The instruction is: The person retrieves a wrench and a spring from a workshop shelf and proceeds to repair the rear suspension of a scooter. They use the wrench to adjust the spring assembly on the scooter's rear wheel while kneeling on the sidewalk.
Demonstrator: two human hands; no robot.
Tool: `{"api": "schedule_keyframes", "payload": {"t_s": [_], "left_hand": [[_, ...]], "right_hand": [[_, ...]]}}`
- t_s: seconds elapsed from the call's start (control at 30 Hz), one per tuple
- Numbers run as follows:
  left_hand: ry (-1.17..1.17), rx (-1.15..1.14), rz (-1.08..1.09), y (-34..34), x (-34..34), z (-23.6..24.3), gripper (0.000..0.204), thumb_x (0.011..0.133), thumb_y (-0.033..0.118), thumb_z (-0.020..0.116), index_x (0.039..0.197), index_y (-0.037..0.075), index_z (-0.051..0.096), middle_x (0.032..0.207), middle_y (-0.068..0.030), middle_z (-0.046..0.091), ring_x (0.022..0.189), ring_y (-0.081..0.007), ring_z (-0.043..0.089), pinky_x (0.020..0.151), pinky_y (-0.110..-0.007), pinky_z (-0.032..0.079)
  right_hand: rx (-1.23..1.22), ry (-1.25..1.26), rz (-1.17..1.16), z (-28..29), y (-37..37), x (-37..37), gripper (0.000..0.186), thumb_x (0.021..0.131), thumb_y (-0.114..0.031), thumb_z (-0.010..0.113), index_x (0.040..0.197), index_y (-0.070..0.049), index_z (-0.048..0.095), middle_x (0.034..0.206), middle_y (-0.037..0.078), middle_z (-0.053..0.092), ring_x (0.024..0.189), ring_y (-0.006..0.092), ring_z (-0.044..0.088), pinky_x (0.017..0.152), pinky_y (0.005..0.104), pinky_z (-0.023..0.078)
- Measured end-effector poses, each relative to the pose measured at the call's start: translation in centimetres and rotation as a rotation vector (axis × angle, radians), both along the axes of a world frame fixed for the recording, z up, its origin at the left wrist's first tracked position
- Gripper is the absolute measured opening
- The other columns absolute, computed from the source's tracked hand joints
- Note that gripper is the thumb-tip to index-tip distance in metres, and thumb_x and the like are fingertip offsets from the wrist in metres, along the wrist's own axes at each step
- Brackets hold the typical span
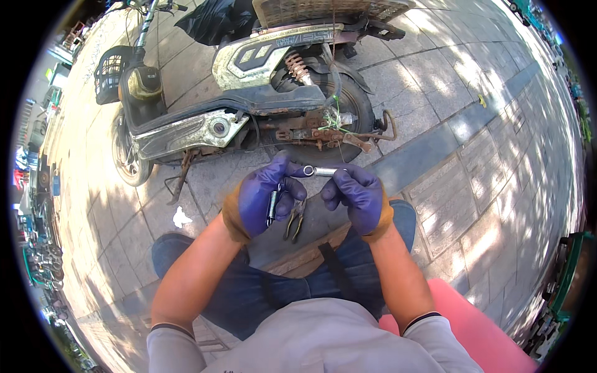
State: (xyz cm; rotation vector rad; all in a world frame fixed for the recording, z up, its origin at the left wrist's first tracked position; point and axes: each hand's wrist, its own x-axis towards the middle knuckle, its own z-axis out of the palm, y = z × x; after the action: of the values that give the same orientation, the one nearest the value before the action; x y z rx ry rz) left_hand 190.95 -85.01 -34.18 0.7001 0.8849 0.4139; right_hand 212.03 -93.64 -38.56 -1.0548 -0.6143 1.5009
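My left hand (264,199), in a purple glove, has its fingers curled round a dark-hooked coil spring (272,206). Its raised fingertips touch the looped end of a second, silver spring (324,171). My right hand (357,196), gloved alike, pinches that silver spring near its right end. Below the hands, yellow-and-black pliers (294,225) lie on a dark surface between my knees. Just beyond them stands a dirty, rusted white scooter (186,137), with a reddish rear shock (297,68) and exposed rusty metalwork (314,130) by the rear wheel.
The scooter has a front basket (107,74), a rear rack (329,9) and a black bag (211,18). A white scrap (181,217) lies on the paving (448,186). A red seat (460,323) is under me. Parked vehicles line the left edge; a green object (569,280) is at right.
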Motion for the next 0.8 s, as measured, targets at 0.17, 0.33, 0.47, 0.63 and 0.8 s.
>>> {"api": "schedule_keyframes", "payload": {"t_s": [0.17, 0.33, 0.47, 0.63, 0.8], "left_hand": [[0.121, 0.207, -0.048, -2.2, 2.9, -0.6, 0.032, 0.102, 0.03, 0.058, 0.116, 0.002, 0.065, 0.086, -0.0075, 0.068, 0.053, -0.009, 0.051, 0.046, -0.022, 0.038], [0.367, 0.752, -0.147, -3.9, 4.8, -0.9, 0.037, 0.099, 0.03, 0.064, 0.125, 0.003, 0.064, 0.091, -0.0078, 0.069, 0.068, -0.0132, 0.062, 0.058, -0.026, 0.049], [0.551, 1.356, -0.372, -4.8, 5.4, 0.3, 0.035, 0.096, 0.026, 0.067, 0.125, 0.007, 0.064, 0.097, -0.014, 0.07, 0.08, -0.0251, 0.067, 0.07, -0.035, 0.053], [0.626, 1.007, -0.617, -5.9, 6.9, 0.1, 0.031, 0.093, 0.023, 0.068, 0.12, 0.008, 0.066, 0.102, -0.017, 0.07, 0.091, -0.0359, 0.067, 0.079, -0.041, 0.054], [0.597, 0.941, -0.4, -6.4, 8.1, -0.1, 0.026, 0.092, 0.022, 0.068, 0.115, 0.011, 0.069, 0.102, -0.015, 0.07, 0.095, -0.0389, 0.066, 0.081, -0.043, 0.054]], "right_hand": [[0.11, -0.225, 0.032, 0.8, -1.1, 0.6, 0.025, 0.101, -0.014, 0.062, 0.122, 0.0, 0.065, 0.09, 0.007, 0.072, 0.079, 0.0119, 0.066, 0.071, 0.0247, 0.055], [0.166, -0.339, 0.052, 0.1, -2.7, 1.7, 0.026, 0.099, -0.016, 0.065, 0.118, 0.002, 0.067, 0.091, 0.005, 0.071, 0.081, 0.0104, 0.066, 0.073, 0.0251, 0.055], [0.023, -0.408, 0.167, 1.3, -3.9, 3.9, 0.028, 0.099, -0.024, 0.066, 0.109, 0.002, 0.069, 0.084, 0.004, 0.07, 0.076, 0.0098, 0.065, 0.07, 0.0254, 0.054], [0.011, -0.356, 0.142, 0.6, -5.2, 4.5, 0.034, 0.099, -0.031, 0.066, 0.1, 0.002, 0.07, 0.078, 0.005, 0.07, 0.073, 0.0103, 0.065, 0.067, 0.0267, 0.053], [0.141, -0.13, -0.016, 0.0, -5.6, 5.9, 0.04, 0.101, -0.037, 0.063, 0.097, 0.002, 0.069, 0.08, 0.008, 0.071, 0.074, 0.0118, 0.066, 0.067, 0.0288, 0.053]]}}
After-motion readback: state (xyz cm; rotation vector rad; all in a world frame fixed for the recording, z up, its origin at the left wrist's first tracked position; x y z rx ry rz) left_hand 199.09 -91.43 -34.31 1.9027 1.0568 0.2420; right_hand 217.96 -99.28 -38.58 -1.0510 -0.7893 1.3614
